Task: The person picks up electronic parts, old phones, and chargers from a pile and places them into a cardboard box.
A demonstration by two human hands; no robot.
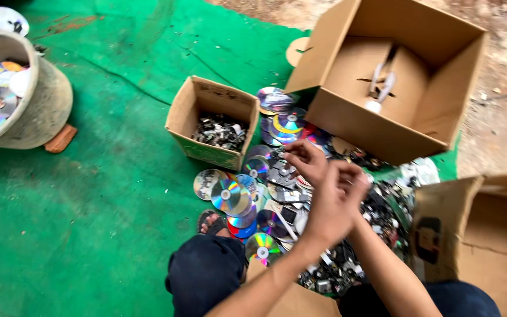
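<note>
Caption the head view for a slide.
Two hands, left and right, meet above scattered discs between cardboard boxes on green mat.

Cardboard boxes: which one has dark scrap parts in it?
The small open box on the green mat, left of the disc pile. The big tilted box holds only a pale tool-like piece; the right-edge box shows nothing inside.

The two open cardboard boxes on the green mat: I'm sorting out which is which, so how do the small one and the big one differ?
The small cardboard box stands upright left of the disc pile; the big cardboard box lies tipped toward the camera behind it. The small box holds a heap of dark scrap pieces; the big box shows only a few pale pieces on its bottom flaps. Both are brown, open, and rest on the green mat.
</note>
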